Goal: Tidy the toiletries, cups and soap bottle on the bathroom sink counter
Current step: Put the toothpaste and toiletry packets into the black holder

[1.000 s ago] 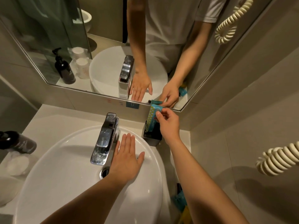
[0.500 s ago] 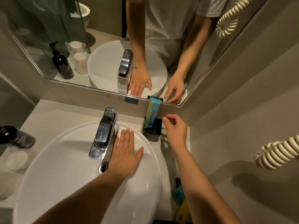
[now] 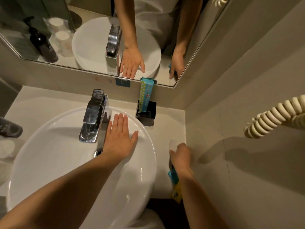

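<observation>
A black square holder (image 3: pixel 147 116) stands at the back of the counter, right of the sink, with a tall blue dotted packet (image 3: pixel 144 96) upright in it. My left hand (image 3: pixel 121 138) lies flat and open on the white sink's rim (image 3: pixel 149 146), beside the faucet. My right hand (image 3: pixel 181 156) is low on the counter strip right of the sink, its fingers curled over a white packet (image 3: pixel 172 143). A blue packet (image 3: pixel 172 175) and a yellow packet (image 3: pixel 177 190) lie just behind that wrist. A dark soap bottle (image 3: pixel 9 128) and wrapped cups (image 3: pixel 6 147) sit at the far left edge.
The chrome faucet (image 3: pixel 94 116) rises at the back of the basin. A mirror (image 3: pixel 92 38) covers the back wall. A cream coiled cord (image 3: pixel 272 116) hangs off the right wall, above the narrow counter strip (image 3: pixel 170 123).
My right hand let go of the blue dotted packet, left it standing in the black holder, and drew back and down to the packets beside the sink. My left hand stayed put.
</observation>
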